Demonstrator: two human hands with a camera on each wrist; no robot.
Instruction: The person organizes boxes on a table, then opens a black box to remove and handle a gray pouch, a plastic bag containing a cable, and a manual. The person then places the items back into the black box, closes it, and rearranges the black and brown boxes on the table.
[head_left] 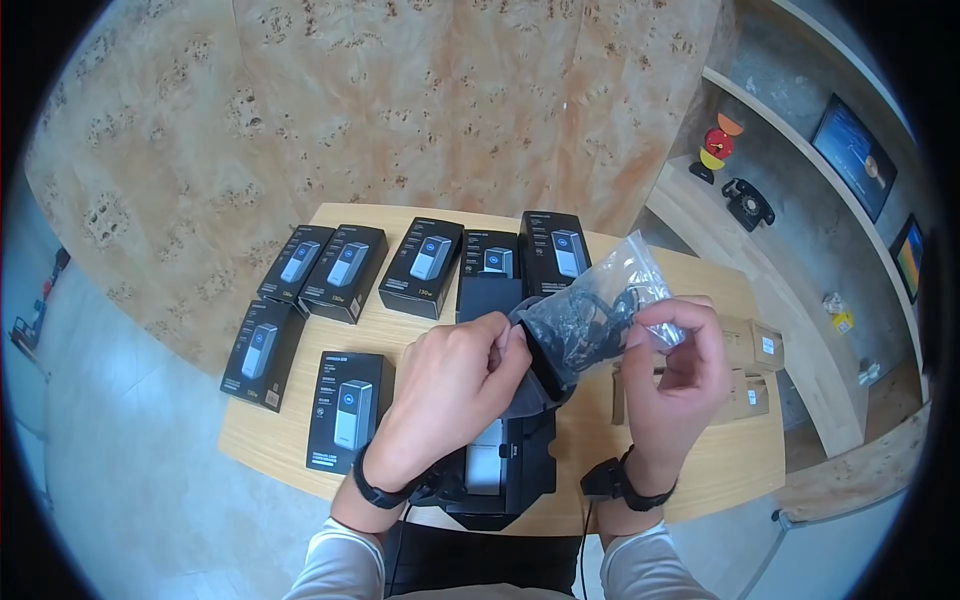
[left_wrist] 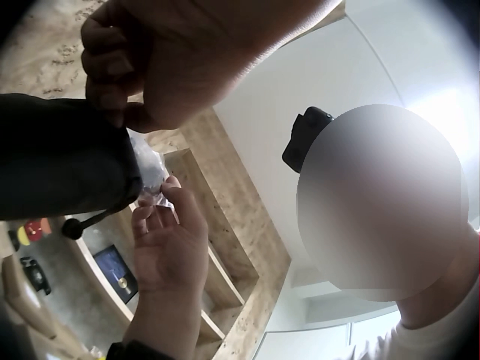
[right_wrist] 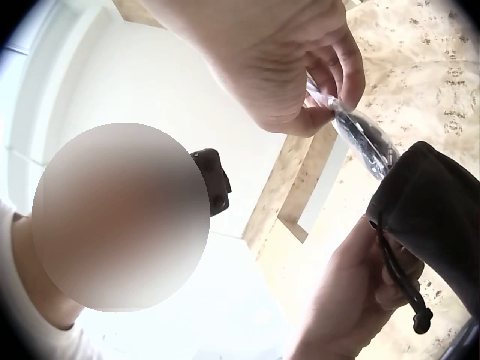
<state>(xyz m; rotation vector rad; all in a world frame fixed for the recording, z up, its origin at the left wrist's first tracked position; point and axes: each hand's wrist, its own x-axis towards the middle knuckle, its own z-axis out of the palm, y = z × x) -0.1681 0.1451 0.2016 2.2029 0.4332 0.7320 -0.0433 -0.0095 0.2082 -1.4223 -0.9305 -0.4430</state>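
My left hand [head_left: 450, 380] pinches the mouth of a black drawstring pouch [right_wrist: 431, 206], whose cord and toggle [right_wrist: 421, 321] hang down in the right wrist view. From that mouth sticks a clear plastic bag [head_left: 595, 310] with dark cables inside. My right hand [head_left: 680, 375] pinches the bag's crinkled end between thumb and fingers, to the right of the pouch. The bag's other end is hidden in the pouch. Below both hands an open black box [head_left: 525, 465] stands on the table, with a pale box-like piece [head_left: 483, 468] inside it.
Several black printed boxes [head_left: 422, 265] stand along the table's back and left, one more box [head_left: 345, 410] beside my left forearm. Brown cardboard boxes [head_left: 740, 395] lie at the right. Beyond the wooden table [head_left: 250, 440], a shelf holds a black telephone [head_left: 748, 204].
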